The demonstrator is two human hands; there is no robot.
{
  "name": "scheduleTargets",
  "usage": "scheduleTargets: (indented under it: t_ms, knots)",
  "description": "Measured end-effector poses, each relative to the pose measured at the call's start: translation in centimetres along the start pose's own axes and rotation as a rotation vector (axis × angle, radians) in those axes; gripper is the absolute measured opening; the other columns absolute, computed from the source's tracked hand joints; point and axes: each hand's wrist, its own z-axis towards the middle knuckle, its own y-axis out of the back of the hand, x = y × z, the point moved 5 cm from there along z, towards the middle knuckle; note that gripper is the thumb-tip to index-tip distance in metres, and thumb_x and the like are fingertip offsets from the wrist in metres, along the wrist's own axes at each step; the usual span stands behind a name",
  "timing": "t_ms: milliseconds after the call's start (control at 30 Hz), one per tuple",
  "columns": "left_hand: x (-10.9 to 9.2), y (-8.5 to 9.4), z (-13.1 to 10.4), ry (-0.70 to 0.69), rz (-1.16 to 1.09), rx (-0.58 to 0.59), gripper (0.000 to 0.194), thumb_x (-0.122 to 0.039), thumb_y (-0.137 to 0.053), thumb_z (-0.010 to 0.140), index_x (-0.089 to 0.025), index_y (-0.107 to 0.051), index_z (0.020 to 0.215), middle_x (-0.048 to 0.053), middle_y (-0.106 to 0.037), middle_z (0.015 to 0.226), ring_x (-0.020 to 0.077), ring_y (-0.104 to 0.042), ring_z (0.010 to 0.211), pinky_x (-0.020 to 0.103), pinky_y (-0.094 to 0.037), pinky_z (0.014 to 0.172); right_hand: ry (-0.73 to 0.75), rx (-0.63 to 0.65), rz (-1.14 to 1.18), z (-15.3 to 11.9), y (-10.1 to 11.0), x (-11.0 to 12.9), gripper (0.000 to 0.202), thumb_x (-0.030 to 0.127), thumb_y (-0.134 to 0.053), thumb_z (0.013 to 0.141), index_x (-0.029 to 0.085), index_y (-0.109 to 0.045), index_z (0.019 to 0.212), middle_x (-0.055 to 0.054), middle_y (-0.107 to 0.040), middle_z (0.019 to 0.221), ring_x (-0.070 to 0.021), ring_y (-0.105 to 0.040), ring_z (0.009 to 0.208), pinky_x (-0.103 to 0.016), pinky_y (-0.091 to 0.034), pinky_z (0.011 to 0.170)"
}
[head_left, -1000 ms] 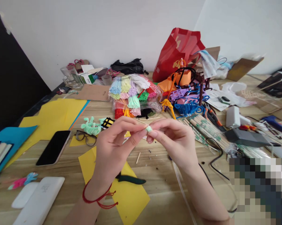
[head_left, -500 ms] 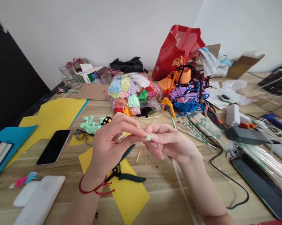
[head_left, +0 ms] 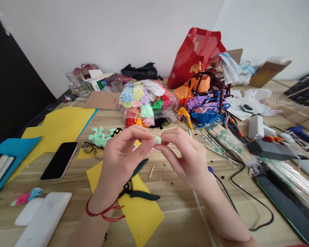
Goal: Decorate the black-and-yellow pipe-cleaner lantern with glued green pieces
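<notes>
Between my fingertips is a small mint-green, fuzzy piece of pipe cleaner (head_left: pixel 158 140), bunched into a little curl. My left hand (head_left: pixel 119 156) pinches it between thumb and finger from the left. From the other side, my right hand (head_left: pixel 191 157) grips it with thumb and forefinger; the fingers partly cover it. Both hands are raised over the table. Below my left hand lie cutters with dark green handles (head_left: pixel 145 195), resting on a yellow sheet (head_left: pixel 144 221). A mint-green pipe-cleaner figure (head_left: pixel 99 137) lies behind my left hand.
A clear pack of coloured pipe cleaners (head_left: pixel 146 99) sits at the back, beside a red bag (head_left: pixel 197 58) and a tangle of pipe-cleaner pieces (head_left: pixel 205 103). To the left are a phone (head_left: pixel 59 161) and glasses (head_left: pixel 94 149). Wooden sticks (head_left: pixel 228 140) and a black cable (head_left: pixel 262 202) lie right.
My right hand has turned over, knuckles now higher, and its thumb has shifted below the forefinger. The green piece has moved slightly left and up and shows more between the fingertips.
</notes>
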Motion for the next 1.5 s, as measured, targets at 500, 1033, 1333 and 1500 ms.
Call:
scheduleTargets:
  t_ms: [500, 1033, 1333, 1500]
  knots:
    - [0.0, -0.5, -0.3, 0.028, 0.011, 0.004, 0.012, -0.018, -0.076, 0.082, -0.024, -0.07, 0.074, -0.002, -0.069, 0.082, 0.0156, -0.066, 0.085, 0.03, -0.054, 0.085, 0.138, 0.045, -0.221, 0.2, -0.4, -0.1, 0.012, 0.011, -0.048, 0.097, 0.019, -0.056, 0.101, -0.009, -0.062, 0.089, -0.0194, -0.057, 0.08, -0.033, -0.051, 0.069]
    - [0.1, -0.7, 0.3, -0.071, -0.085, 0.159, 0.007, -0.021, -0.082, 0.079, -0.025, -0.077, 0.078, 0.0, -0.064, 0.08, 0.0132, -0.06, 0.08, 0.025, -0.05, 0.076, -0.728, 0.313, 1.373, -0.6, -2.8, -2.2, 0.02, 0.026, -0.066, 0.087, 0.014, -0.065, 0.071, 0.004, -0.047, 0.058, -0.0062, -0.033, 0.048, -0.02, -0.025, 0.044]
    - [0.0, -0.4, 0.4, -0.114, -0.031, 0.138, 0.013, -0.03, -0.083, 0.079, -0.024, -0.074, 0.072, 0.001, -0.062, 0.077, 0.0151, -0.059, 0.079, 0.029, -0.049, 0.077, -0.923, 0.633, 1.814, -1.2, -4.5, -1.3, 0.031, 0.033, -0.062, 0.086, 0.017, -0.05, 0.063, 0.008, -0.031, 0.053, -0.0036, -0.02, 0.041, -0.016, -0.017, 0.035]
    - [0.1, -0.3, 0.2, -0.056, -0.006, 0.055, 0.011, -0.018, -0.076, 0.084, -0.023, -0.071, 0.075, -0.001, -0.063, 0.082, 0.0128, -0.059, 0.084, 0.026, -0.049, 0.085, -0.569, 0.162, 0.805, -0.4, -1.8, -2.0, 0.015, 0.029, -0.064, 0.094, 0.018, -0.063, 0.084, 0.002, -0.056, 0.069, -0.0085, -0.049, 0.059, -0.021, -0.043, 0.056]
